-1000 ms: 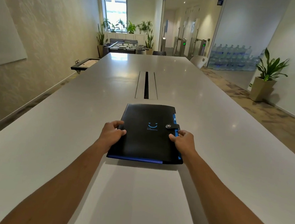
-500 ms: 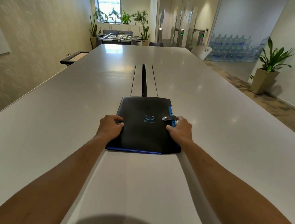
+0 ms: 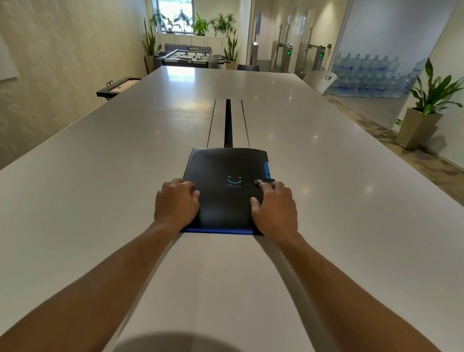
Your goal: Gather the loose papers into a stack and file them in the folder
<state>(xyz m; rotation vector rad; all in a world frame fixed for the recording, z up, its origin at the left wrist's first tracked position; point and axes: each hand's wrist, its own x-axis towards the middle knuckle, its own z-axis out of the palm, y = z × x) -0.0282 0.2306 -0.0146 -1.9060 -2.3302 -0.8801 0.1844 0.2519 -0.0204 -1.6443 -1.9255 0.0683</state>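
Observation:
A black folder with a blue smile mark and blue edges lies closed and flat on the long white table, straight ahead of me. My left hand grips its near left edge. My right hand rests on its right side, fingertips at the snap-button strap. No loose papers are visible; whatever is inside the folder is hidden.
A cable slot runs down the table's middle just beyond the folder. A potted plant stands on the floor at the right, a white chair at the far right edge, a foosball table at the far end.
The folder has slid away from me along the table with both hands on it. My right hand's fingers moved up from the edge to the snap strap.

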